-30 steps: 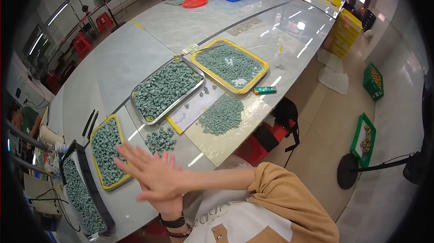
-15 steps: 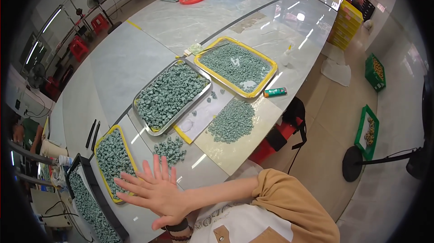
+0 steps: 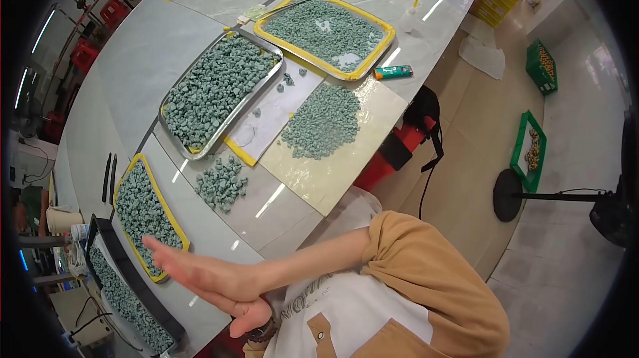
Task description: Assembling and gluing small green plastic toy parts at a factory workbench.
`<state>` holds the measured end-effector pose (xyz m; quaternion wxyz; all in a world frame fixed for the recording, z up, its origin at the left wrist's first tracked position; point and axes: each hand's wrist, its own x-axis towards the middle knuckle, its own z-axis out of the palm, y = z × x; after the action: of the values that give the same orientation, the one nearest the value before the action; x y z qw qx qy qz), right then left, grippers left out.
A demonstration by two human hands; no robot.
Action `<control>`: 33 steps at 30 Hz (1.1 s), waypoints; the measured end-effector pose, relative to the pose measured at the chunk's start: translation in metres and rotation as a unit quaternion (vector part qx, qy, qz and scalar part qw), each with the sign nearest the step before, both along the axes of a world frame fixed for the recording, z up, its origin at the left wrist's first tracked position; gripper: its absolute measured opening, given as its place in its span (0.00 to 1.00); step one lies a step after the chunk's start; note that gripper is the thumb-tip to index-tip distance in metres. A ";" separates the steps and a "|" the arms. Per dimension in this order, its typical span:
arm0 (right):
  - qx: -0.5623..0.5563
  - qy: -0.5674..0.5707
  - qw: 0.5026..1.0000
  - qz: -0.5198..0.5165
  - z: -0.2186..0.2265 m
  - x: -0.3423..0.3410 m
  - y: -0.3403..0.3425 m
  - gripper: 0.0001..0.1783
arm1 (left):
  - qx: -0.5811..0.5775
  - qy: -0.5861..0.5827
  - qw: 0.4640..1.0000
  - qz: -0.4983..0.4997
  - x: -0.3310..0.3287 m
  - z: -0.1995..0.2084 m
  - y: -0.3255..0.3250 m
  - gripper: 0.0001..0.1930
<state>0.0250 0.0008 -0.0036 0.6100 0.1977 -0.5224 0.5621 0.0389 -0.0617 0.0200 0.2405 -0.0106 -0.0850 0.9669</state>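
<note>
My right hand (image 3: 200, 277) reaches across my chest to the left, flat, fingers together and pointing left, holding nothing. It hovers at the table's near edge, just beside a yellow-rimmed tray (image 3: 121, 185) full of small green pieces. My left hand (image 3: 249, 321), with a dark wrist band, lies under the right one and is mostly hidden; nothing shows in it. A black tray (image 3: 136, 285) of the same green pieces sits left of the hands. A small loose heap of green pieces (image 3: 223, 181) lies on the table beyond them.
Further back are a metal tray (image 3: 174, 147) and a large yellow tray (image 3: 389, 35) of green pieces, a heap (image 3: 323, 121) on a beige board, and a green tube (image 3: 393, 71). On the floor at right are a black bag (image 3: 423, 115), green crates (image 3: 529, 151) and a fan base (image 3: 509, 195).
My spread fingers have drawn together and both hands have dropped toward the lower left. My head has tilted down and nearer, so the trays look larger.
</note>
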 end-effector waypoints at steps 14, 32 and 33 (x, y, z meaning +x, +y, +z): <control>0.097 -0.208 0.960 0.161 0.026 0.050 -0.037 0.47 | -0.124 0.449 0.869 -0.169 -0.082 0.005 -0.010 0.46; -0.217 -0.121 0.960 0.127 0.032 0.037 0.026 0.43 | -0.551 0.444 0.704 -0.056 -0.012 0.017 0.060 0.49; -0.216 -0.124 0.959 0.134 0.035 0.037 0.021 0.43 | -0.552 0.454 0.698 -0.036 -0.014 0.018 0.056 0.49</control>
<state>0.0623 0.0214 0.0311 0.4878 0.0580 -0.4290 0.7581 0.0252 -0.0057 0.0382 0.2356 0.2955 0.5843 0.7181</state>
